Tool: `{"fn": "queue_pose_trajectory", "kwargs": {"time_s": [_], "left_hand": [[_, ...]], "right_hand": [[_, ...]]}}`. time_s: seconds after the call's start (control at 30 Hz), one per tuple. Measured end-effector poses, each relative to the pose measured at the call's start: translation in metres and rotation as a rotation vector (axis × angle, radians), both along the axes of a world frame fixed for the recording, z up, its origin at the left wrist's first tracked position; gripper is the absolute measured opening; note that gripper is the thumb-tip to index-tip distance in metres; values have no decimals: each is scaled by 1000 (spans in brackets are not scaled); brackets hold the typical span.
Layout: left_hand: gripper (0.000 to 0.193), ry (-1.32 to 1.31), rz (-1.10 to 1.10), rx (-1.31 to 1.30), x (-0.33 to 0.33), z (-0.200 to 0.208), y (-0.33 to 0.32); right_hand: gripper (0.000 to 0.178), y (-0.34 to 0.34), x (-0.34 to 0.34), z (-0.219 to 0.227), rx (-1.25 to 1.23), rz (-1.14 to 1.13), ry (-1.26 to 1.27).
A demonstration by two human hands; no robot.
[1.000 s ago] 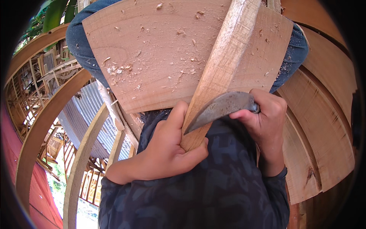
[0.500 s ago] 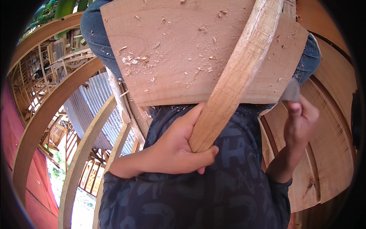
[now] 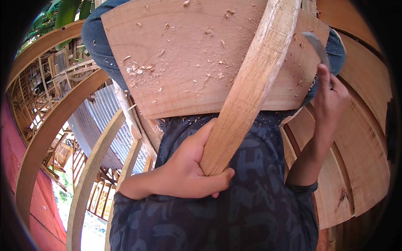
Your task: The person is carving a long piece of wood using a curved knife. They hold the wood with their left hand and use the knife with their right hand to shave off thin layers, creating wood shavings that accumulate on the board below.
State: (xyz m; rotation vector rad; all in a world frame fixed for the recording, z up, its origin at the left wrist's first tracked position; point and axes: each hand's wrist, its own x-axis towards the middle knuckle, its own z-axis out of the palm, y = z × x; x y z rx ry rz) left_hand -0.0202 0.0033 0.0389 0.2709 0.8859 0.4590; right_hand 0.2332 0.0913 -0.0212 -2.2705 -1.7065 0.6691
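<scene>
A long, slightly curved strip of wood (image 3: 251, 88) slants from my lap up past the top edge of the picture. My left hand (image 3: 194, 167) is wrapped round its lower end, the thumb across the front. Under the strip a wide brown board (image 3: 184, 54) lies over my legs, strewn with shavings. To the right, my right hand (image 3: 329, 94) is closed round a knife with a curved grey blade (image 3: 316, 45). Its handle is hidden in my fingers. The blade points up and to the left, over the board's right edge, apart from the strip.
Curved wooden slats (image 3: 98, 167) rise at the left, with a corrugated metal sheet (image 3: 98, 121) and a pile of wood scraps (image 3: 54, 83) behind them. Wide wooden panels (image 3: 351, 154) stand at the right. A red surface (image 3: 35, 196) lies at the far left.
My right hand has risen with the knife, and the blade now stands above the hand. The strip, board and left hand have shifted slightly left in view; the left hand keeps its grip.
</scene>
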Motion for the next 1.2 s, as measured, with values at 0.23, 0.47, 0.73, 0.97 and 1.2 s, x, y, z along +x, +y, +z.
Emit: {"fn": "queue_pose_trajectory", "kwargs": {"time_s": [0.23, 0.47, 0.73, 0.97, 1.2], "left_hand": [[51, 23, 24, -109, 1, -9, 0], [67, -12, -6, -105, -4, -8, 2], [52, -292, 66, -2, -12, -22, -13], [59, -219, 43, -83, -6, -20, -7], [59, 2, -17, -12, -7, -14, -1]], "right_hand": [[58, -28, 6, 25, -81, 128, 297], [61, -27, -37, 19, 13, 563, 97], [60, 0, 38, 11, -45, -25, 92], [56, -40, -52, 36, -112, 491, 322], [59, -21, -29, 13, 75, 269, 16]]}}
